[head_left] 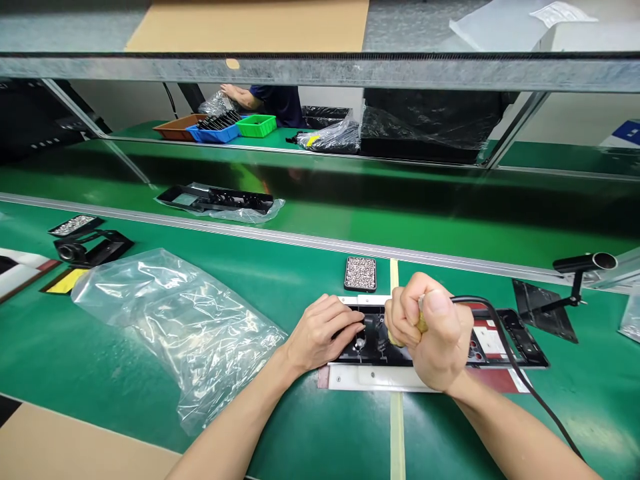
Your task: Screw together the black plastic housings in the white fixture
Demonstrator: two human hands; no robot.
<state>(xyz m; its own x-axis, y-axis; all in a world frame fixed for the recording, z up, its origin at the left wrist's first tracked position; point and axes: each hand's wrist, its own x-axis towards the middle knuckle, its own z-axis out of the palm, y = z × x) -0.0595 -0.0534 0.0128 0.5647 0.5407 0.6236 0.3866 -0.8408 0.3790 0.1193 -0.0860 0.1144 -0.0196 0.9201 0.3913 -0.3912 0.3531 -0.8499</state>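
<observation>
Tool, seemingly, mostly hidden by right hand [431, 327]

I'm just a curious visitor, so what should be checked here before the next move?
1. Left hand at the black part: ok.
2. Right hand closed round the corded tool: ok.
3. Tool tip properly placed: cannot tell, hidden by the hand.
4. Cable clear of the black part: not ok, it crosses above the right end.
5. Plastic bag off the black part: ok, it lies to the left.
6. Small tray nearby: ok.
</observation>
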